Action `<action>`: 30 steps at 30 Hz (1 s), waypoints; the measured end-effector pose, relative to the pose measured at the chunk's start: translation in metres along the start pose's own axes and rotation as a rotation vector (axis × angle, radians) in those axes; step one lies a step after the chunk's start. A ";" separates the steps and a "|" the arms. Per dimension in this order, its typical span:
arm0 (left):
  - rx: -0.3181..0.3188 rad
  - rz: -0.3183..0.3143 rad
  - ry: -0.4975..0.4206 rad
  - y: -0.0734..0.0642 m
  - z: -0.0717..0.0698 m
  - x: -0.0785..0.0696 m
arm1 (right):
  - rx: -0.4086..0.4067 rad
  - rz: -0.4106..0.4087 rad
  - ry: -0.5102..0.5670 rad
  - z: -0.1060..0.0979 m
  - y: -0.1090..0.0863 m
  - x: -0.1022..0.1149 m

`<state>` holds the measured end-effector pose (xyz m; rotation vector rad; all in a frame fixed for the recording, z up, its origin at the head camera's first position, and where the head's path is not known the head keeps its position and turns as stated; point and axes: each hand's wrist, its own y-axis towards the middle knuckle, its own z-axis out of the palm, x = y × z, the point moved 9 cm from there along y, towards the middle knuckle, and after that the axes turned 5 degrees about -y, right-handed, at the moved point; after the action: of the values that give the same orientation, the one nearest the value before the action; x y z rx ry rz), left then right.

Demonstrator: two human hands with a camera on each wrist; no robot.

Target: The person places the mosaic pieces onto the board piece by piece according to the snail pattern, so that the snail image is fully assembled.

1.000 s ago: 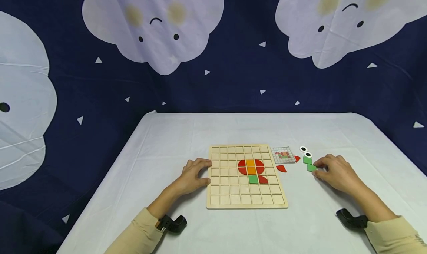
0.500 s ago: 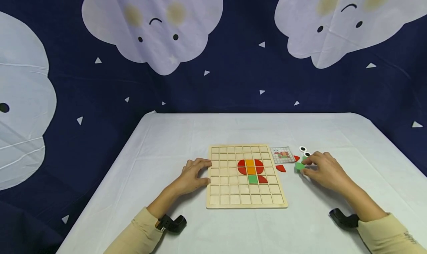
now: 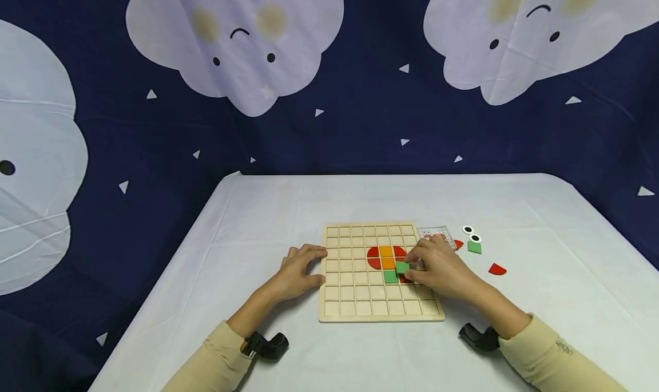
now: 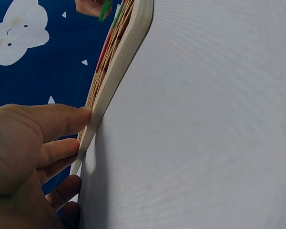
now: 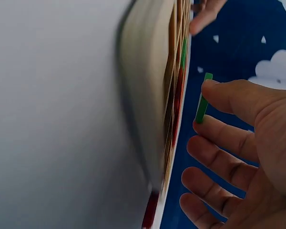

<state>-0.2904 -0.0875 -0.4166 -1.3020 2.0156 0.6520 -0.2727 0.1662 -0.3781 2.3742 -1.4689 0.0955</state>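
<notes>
A wooden grid board [image 3: 355, 309] lies on the white table. My left hand [image 3: 298, 272] rests at its left edge, thumb and fingertips touching the rim. My right hand [image 3: 443, 269] pinches a green square tile [image 5: 204, 98] between thumb and index finger, above the board. Set in the board are orange square tiles [image 3: 387, 263], red quarter-circle tiles [image 3: 373, 258] and a green square tile [image 3: 390, 277]. A red tile just under the held one is mostly hidden by my right hand.
A picture card [image 3: 437, 230] beside the board is partly covered by my right hand. Two white discs with black centres [image 3: 468, 230], another green square [image 3: 474, 247] and red quarter-circles [image 3: 497, 269] lie to the right. A dark cloud-patterned cloth [image 3: 360, 140] hangs behind.
My right hand has picked up a green tile from the table and carried it left over the board. A red piece at the right is now uncovered. My left hand stays put.
</notes>
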 end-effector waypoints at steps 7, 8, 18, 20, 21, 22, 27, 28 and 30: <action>-0.002 -0.002 0.008 0.000 0.000 0.001 | 0.030 -0.069 -0.004 0.014 0.012 0.030; 0.000 -0.005 0.006 0.000 0.000 0.001 | 0.036 -0.072 -0.006 0.016 0.013 0.032; -0.004 -0.006 0.006 -0.001 0.000 -0.001 | 0.049 -0.124 -0.051 0.025 0.018 0.047; -0.003 -0.006 0.005 -0.001 0.000 -0.001 | 0.046 -0.128 -0.056 0.025 0.018 0.048; -0.003 -0.006 0.004 -0.001 0.000 -0.001 | 0.045 -0.130 -0.059 0.025 0.018 0.049; -0.003 -0.007 0.004 -0.001 0.000 -0.001 | 0.043 -0.131 -0.062 0.025 0.019 0.049; -0.003 -0.012 0.003 -0.001 0.000 0.000 | 0.035 -0.142 -0.081 0.026 0.018 0.050; -0.004 -0.013 0.003 -0.001 0.000 0.001 | 0.034 -0.145 -0.086 0.026 0.018 0.050; -0.002 -0.017 0.004 -0.001 0.001 0.001 | 0.033 -0.148 -0.091 0.026 0.018 0.050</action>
<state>-0.2899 -0.0879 -0.4180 -1.3212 2.0050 0.6438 -0.2689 0.1077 -0.3864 2.5357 -1.3354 -0.0255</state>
